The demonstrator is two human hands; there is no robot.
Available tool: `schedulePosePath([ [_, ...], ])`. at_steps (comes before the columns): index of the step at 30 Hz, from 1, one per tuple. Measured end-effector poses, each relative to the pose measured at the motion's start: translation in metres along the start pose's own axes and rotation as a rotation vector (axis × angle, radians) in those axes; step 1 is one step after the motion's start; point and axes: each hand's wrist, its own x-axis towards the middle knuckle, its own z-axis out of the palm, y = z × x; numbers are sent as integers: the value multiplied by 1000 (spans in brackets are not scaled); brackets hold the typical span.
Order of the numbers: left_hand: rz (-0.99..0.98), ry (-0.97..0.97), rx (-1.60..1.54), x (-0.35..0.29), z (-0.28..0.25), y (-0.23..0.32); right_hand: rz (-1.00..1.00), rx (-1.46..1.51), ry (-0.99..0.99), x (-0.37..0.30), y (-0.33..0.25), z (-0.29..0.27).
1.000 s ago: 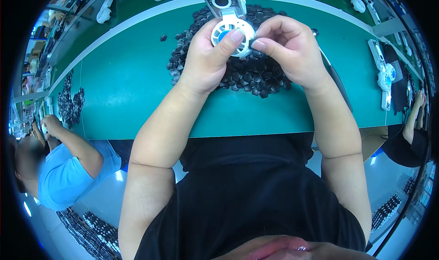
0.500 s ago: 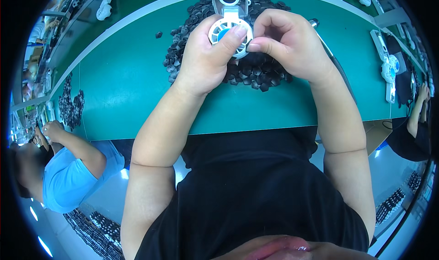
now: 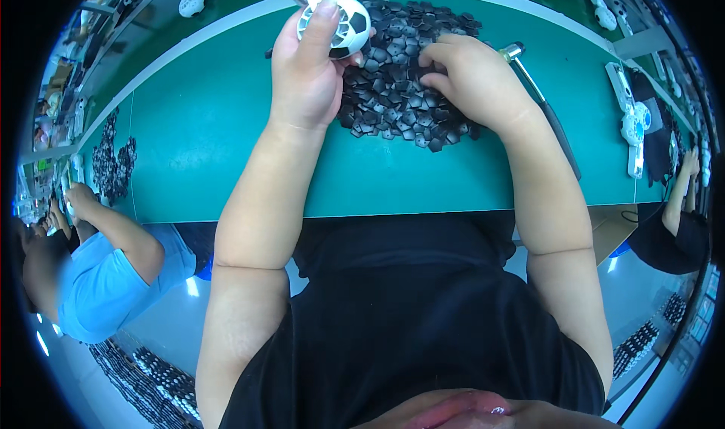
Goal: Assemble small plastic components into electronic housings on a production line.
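Observation:
My left hand (image 3: 306, 81) is closed around a white handheld fan (image 3: 355, 27) at the far side of the table, thumb over its slotted round head. Black pentagon patches give the head a football pattern, and its handle runs off toward the top edge. Below and right of the fan spreads a heap of small black pentagonal pieces (image 3: 400, 112). Over the right part of that heap is my right hand (image 3: 476, 78), fingers bent and thumb apart from the forefinger, the tips among the pieces. No piece shows clearly between them.
A tool with a metal head and black handle (image 3: 555, 127) lies right of my right hand. More white fan parts (image 3: 634, 123) lie at the table's right end. Dark pieces (image 3: 113, 161) lie on the left. A person in blue (image 3: 113, 278) sits at left, another in black (image 3: 668, 236) at right.
My left hand has moved left and turned the fan, so its black-patched side now shows. My right hand has left the fan and come down to the heap.

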Motion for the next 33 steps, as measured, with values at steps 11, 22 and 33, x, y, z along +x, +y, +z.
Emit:
schedulePosePath([
  [11,-108,-50,135,-10,-6,-3,-69,116,-127,12,-16,-12],
  [22,-79,-85,139,-14,0,-1,-67,493,-21,11,-13,-21],
  [33,-36,-111,176,-15,1,-3,-63,498,290,10,-26,-27],
])
